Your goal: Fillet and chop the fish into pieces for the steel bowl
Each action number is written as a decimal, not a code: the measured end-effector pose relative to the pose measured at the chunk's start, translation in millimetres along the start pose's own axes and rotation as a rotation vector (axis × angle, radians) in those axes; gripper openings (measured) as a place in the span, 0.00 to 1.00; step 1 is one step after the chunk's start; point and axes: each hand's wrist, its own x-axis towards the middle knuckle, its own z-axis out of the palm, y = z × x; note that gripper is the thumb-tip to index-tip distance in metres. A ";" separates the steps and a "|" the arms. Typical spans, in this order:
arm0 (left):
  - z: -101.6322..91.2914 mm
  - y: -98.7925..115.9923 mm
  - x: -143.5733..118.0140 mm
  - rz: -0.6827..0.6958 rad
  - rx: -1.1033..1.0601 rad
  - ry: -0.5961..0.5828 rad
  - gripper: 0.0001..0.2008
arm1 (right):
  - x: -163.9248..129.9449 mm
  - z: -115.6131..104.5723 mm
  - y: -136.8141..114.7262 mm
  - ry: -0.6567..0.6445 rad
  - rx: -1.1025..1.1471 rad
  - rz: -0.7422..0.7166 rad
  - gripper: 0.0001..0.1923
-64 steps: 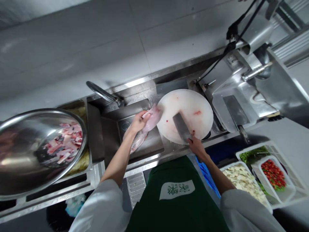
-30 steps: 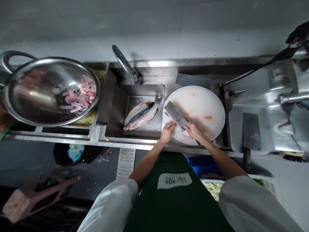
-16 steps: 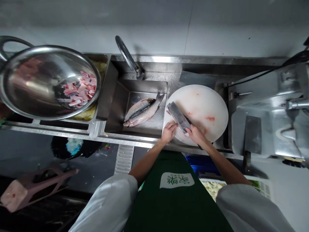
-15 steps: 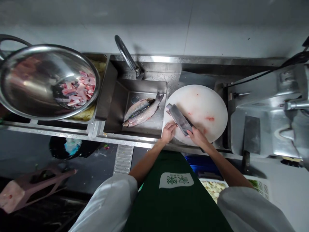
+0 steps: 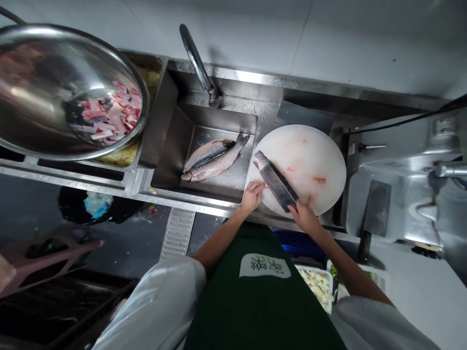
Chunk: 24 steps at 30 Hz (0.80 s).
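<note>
My right hand point(image 5: 305, 217) is closed round a cleaver point(image 5: 279, 187), its broad blade slanting across the left part of the round white cutting board point(image 5: 328, 155). A piece of fish point(image 5: 261, 159) with grey skin pokes out past the blade's far end; the blade covers much of it. At the board's near left rim, my left hand point(image 5: 253, 196) has its fingers drawn together, with a small pinkish bit at their tips that I cannot make out. Two whole fish point(image 5: 215, 163) lie side by side in the sink point(image 5: 168, 187) to the left.
A large steel bowl point(image 5: 32, 92) with cut fish pieces point(image 5: 113, 114) stands at the left. The faucet point(image 5: 197, 61) rises behind the sink. Right of the board lies another cleaver point(image 5: 375, 209) on a metal surface. A pink stool point(image 5: 51, 257) stands on the floor.
The view has shifted and tilted a little. The cleaver has slid slightly toward me across the fish piece, so more of the piece shows. My left hand stays at the board's rim.
</note>
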 end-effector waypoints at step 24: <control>-5.6 1.5 -4.7 -0.088 -0.074 -0.032 0.15 | 50.0 -14.6 -80.0 0.048 -0.133 0.069 0.19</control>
